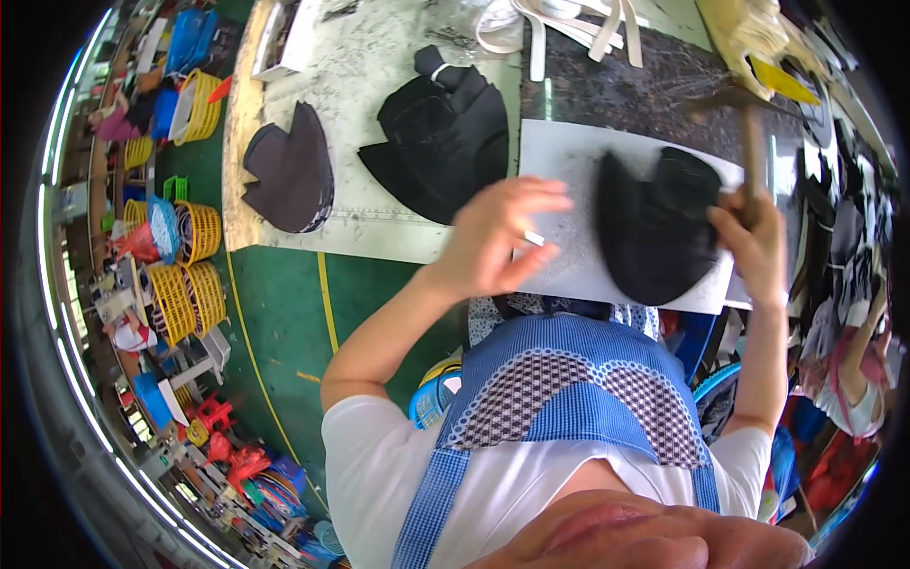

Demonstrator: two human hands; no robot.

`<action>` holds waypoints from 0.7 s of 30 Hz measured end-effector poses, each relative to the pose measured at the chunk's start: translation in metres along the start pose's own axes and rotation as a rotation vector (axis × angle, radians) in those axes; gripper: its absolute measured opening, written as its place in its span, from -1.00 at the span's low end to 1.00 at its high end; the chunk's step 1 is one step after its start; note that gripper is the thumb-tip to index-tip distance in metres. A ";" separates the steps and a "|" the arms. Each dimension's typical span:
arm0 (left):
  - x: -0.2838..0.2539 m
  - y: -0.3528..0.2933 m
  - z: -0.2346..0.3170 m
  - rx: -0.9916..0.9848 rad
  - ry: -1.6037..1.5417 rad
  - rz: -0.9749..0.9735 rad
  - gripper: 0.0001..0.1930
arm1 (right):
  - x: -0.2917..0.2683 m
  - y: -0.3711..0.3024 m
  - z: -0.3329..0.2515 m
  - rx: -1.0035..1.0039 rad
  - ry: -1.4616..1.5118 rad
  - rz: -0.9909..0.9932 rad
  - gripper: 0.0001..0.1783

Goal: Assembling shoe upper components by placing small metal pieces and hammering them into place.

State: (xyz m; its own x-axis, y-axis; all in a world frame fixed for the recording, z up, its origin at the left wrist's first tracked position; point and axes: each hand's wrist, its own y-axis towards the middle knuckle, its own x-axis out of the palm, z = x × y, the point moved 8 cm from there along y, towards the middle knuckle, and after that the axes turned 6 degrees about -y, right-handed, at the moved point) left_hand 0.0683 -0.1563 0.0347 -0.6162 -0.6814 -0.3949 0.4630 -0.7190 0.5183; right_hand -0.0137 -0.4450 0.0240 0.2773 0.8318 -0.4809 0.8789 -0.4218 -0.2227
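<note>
My right hand [758, 242] is wrapped round the wooden handle of a hammer [754, 152], its head raised over the far side of the bench and blurred. Close beside that hand, a black curved piece of shoe upper material [654, 232], smeared by motion, is over a white board [559, 266]. To the left of this piece, my left hand [502, 237] hovers with thumb and fingers apart. A small white bit shows by its fingers; whether it is a wrap or a loose scrap I cannot tell.
On the left worktable lie a stack of black cut pieces [441, 142] with a tied bundle on top and a dark brown stack [292, 175]. White strips [588, 28] lie at the back. Yellow baskets [185, 299] stand on the green floor. Another person [853, 389] is at the far right.
</note>
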 end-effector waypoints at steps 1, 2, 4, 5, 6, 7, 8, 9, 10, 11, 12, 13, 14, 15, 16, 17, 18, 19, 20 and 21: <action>-0.024 -0.009 -0.007 -0.085 0.115 0.045 -0.66 | -0.028 0.000 0.005 -0.016 -0.075 0.091 -0.78; -0.049 -0.021 -0.013 -0.168 0.230 0.092 -0.57 | -0.058 0.002 0.017 0.004 -0.143 0.135 -0.79; -0.069 -0.056 -0.033 -0.389 0.433 0.005 0.03 | -0.109 0.008 0.043 -0.012 -0.167 0.273 -0.80; -0.067 -0.067 -0.042 -0.467 0.478 -0.040 0.11 | -0.126 0.012 0.058 -0.002 -0.259 0.316 -0.78; -0.066 -0.074 -0.049 -0.540 0.532 -0.079 0.19 | -0.137 0.017 0.082 -0.018 -0.295 0.347 -0.81; -0.064 -0.076 -0.047 -0.461 0.562 -0.009 0.23 | -0.135 0.017 0.096 -0.007 -0.282 0.384 -0.83; -0.061 -0.080 -0.055 -0.568 0.567 -0.012 0.25 | -0.133 0.015 0.104 0.006 -0.273 0.424 -0.84; -0.061 -0.075 -0.045 -0.510 0.642 0.035 0.13 | -0.127 0.012 0.107 0.033 -0.171 0.434 -0.83; -0.059 -0.074 -0.036 -0.457 0.707 0.078 0.02 | -0.119 0.003 0.107 0.068 -0.076 0.438 -0.82; -0.059 -0.078 -0.036 -0.441 0.717 0.087 0.02 | -0.114 -0.005 0.100 0.063 0.011 0.447 -0.81; -0.055 -0.082 -0.031 -0.291 0.684 0.073 -0.19 | -0.110 -0.007 0.092 0.055 0.017 0.453 -0.81; -0.052 -0.087 -0.026 -0.147 0.643 0.054 -0.39 | -0.108 -0.010 0.082 0.034 0.035 0.464 -0.81; -0.065 -0.080 -0.020 -0.116 0.691 0.154 -0.60 | -0.108 -0.018 0.077 0.033 0.044 0.484 -0.80; -0.078 -0.069 -0.012 -0.091 0.724 0.247 -0.81 | -0.107 -0.022 0.069 0.081 0.042 0.472 -0.80; -0.098 -0.068 -0.006 -0.123 0.821 0.381 -0.84 | -0.109 -0.022 0.064 0.054 0.037 0.446 -0.80; -0.108 -0.047 0.019 -0.048 0.878 0.551 -0.78 | -0.107 -0.025 0.051 0.050 -0.001 0.475 -0.79; -0.107 -0.027 0.042 0.021 0.764 0.582 -0.83 | -0.104 -0.029 0.038 0.018 -0.016 0.464 -0.76; -0.085 0.009 0.053 -0.057 0.667 0.372 -0.84 | -0.098 -0.034 0.025 0.072 -0.011 0.488 -0.75; -0.054 0.032 0.060 -0.124 0.591 0.173 -0.85 | -0.091 -0.030 0.020 0.046 0.036 0.465 -0.76; -0.021 0.032 0.070 0.081 0.515 0.125 -0.83 | -0.086 -0.024 0.017 -0.028 0.052 0.404 -0.76</action>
State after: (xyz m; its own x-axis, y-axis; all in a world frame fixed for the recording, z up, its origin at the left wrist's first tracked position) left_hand 0.0509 -0.1554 0.1124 -0.1577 -0.7546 -0.6370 0.4495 -0.6292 0.6341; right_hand -0.0655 -0.5119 0.0563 0.6207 0.6189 -0.4813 0.7054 -0.7088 -0.0017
